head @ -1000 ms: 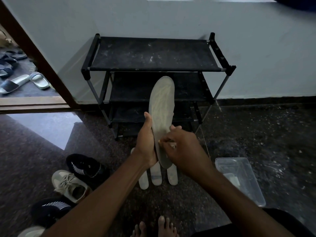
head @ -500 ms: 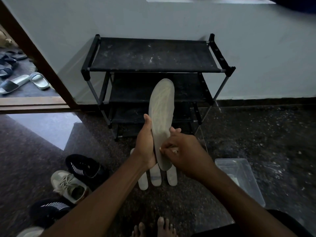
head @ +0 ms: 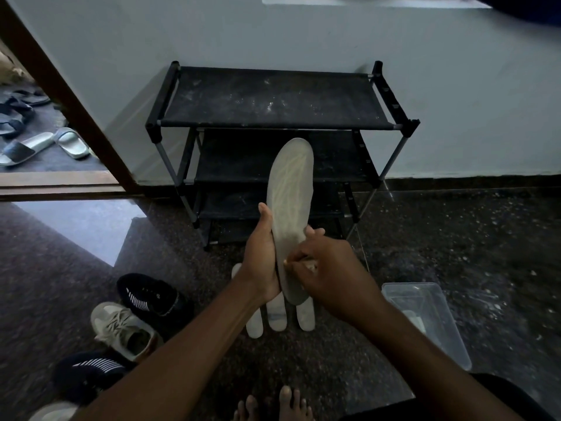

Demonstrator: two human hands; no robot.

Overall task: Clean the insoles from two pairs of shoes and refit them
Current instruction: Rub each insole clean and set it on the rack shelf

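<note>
Above the floor [head: 473, 256], the left hand [head: 262, 264] grips an upright insole [head: 290, 205] partly hiding three more insoles [head: 277, 318], the right hand [head: 329, 276] pinches an indistinct object [head: 308, 264] against it, and the clear tub [head: 437, 335] holds something pale [head: 413, 322].

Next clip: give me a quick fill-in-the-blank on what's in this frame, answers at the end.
The left hand holds one insole upright before the black ____.
____ more insoles lie on the floor beneath it.
The right hand presses a small item to the held insole's ____ half.
The clear tub sits on the person's ____ side.
Answers: shoe rack; three; lower; right.
</note>
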